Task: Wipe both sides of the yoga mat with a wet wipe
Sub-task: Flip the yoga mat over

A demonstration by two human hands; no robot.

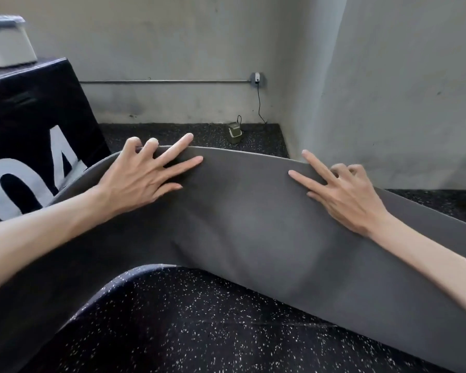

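At the far left, a white plastic box (4, 45) with a clear lid is seen resting on a black padded block (35, 125). Large pale-grey characters are printed on the block's face; only parts resembling "0" and "4" or "A" can be made out.

Beside it, the left hand (143, 176) is placed on the raised top edge of a grey yoga mat (253, 224). Two fingers are curled over the edge, while the others are spread flat on the near face.

The mat is smooth, matte and foam-like. It is lifted off the floor in a broad arch, with its lower edge curving up from black rubber floor (186, 324) flecked with white.

Behind the mat, a small olive-green device (235, 133) sits on the floor, joined by a black cable to a wall outlet (257, 78) fed by a metal pipe.

To the right, the right hand (345, 192) grips the same top edge: two fingers lie straight on the near face, the others are hooked over the edge. Rough grey concrete walls (401, 90) enclose the corner.
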